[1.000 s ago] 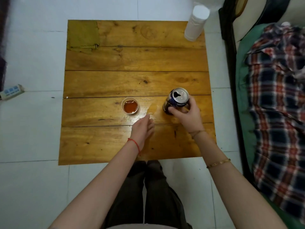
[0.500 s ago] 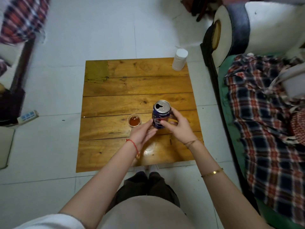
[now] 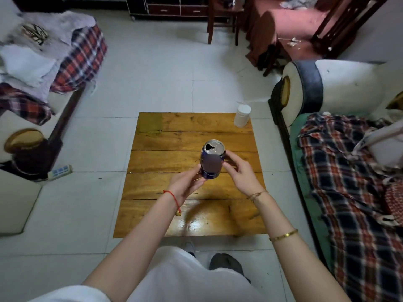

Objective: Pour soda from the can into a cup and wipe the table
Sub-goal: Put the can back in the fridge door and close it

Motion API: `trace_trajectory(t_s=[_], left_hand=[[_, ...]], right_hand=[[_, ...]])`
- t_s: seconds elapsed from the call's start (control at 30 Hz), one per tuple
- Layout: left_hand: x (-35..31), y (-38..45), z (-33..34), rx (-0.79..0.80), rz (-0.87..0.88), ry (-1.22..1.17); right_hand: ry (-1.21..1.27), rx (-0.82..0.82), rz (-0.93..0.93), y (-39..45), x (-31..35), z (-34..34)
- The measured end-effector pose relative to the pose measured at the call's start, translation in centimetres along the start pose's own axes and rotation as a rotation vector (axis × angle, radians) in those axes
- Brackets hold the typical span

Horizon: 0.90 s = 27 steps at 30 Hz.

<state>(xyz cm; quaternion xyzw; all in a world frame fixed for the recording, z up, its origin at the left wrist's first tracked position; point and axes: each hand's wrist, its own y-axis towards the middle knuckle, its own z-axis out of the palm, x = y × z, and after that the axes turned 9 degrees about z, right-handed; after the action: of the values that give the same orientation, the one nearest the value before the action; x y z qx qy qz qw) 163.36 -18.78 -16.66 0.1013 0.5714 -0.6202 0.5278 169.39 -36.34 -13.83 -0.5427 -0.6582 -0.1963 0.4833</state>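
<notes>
White floor tiles [image 3: 174, 83] surround the low wooden table [image 3: 174, 225] that I look down on, with a plaid-draped sofa [image 3: 349, 171] along the right and another plaid cloth [image 3: 85, 55] at the far left. I see the soda can [image 3: 212, 160] lifted above the table's middle, upright and tipped only slightly, its opened top facing me. My left hand [image 3: 185, 186] cups the can's lower part, fingers curled round the base; my right hand [image 3: 241, 174] holds its right side, thumb and fingers curved against the wall of the can. I cannot see the cup; the hands and can cover the spot. A white bottle [image 3: 242, 116] stands at the far right corner of the table, and a greenish patch [image 3: 150, 123] marks the far left corner. A power strip [image 3: 60, 171] lies on the floor to the left.
</notes>
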Motion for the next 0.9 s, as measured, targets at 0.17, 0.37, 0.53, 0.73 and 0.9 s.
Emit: trace_trajectory(t_s=[0.17, 0.37, 0.53, 0.73, 0.9], left_hand=[[0.6, -2.9, -0.1, -0.055, 0.063, 0.001], [2.5, -7.9, 0.5, -0.202, 0.143, -0.106], [5.0, -12.5, -0.2, -0.348, 0.22, -0.259], [8.1, -18.9, -3.1, -0.572, 0.343, -0.457], [11.0, -24.2, -6.6, -0.753, 0.425, -0.565]], right_hand=[[-0.063, 0.086, -0.061, -0.7, 0.7, -0.4], [-0.108, 0.233, -0.172, -2.4, 1.6, -1.2], [-0.168, 0.41, -0.307, -4.2, 2.7, -0.3], [-0.194, 0.641, -0.434, -7.6, 4.6, 4.3], [-0.217, 0.832, -0.552, -11.7, 6.7, 9.4]])
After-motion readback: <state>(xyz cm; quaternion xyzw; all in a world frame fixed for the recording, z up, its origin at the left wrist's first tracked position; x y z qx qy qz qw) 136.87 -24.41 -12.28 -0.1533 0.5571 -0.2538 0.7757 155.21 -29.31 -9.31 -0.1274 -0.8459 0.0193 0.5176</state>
